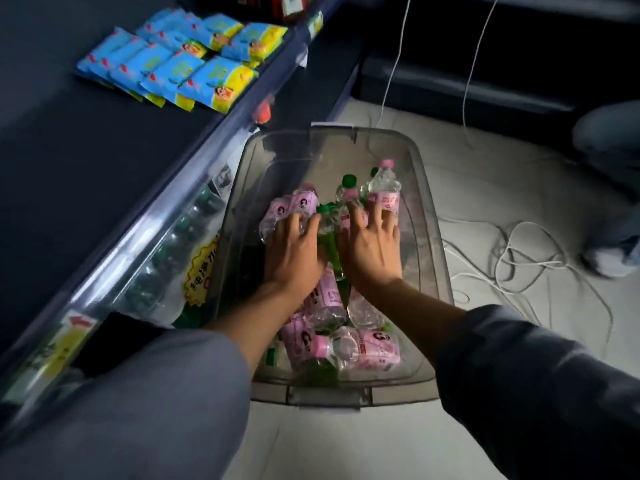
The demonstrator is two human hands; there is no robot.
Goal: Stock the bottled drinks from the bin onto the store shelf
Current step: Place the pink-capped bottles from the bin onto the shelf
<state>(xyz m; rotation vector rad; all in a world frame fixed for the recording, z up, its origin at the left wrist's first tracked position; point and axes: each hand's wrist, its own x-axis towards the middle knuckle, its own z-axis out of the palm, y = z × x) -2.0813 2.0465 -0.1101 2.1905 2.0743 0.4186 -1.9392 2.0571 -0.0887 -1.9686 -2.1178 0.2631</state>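
Observation:
A clear grey plastic bin stands on the floor and holds several bottles lying jumbled, some with pink labels and caps, some green. My left hand is inside the bin, its fingers curled over a pink-labelled bottle. My right hand is beside it, fingers spread and tucked around another pink-labelled bottle. A green bottle lies between the two hands. More pink bottles lie at the bin's near end. The store shelf runs along the left.
The lower shelf level holds green-capped bottles behind a clear front strip. Blue and yellow snack packets lie on the shelf top. White cables trail over the floor on the right, near another person's leg and shoe.

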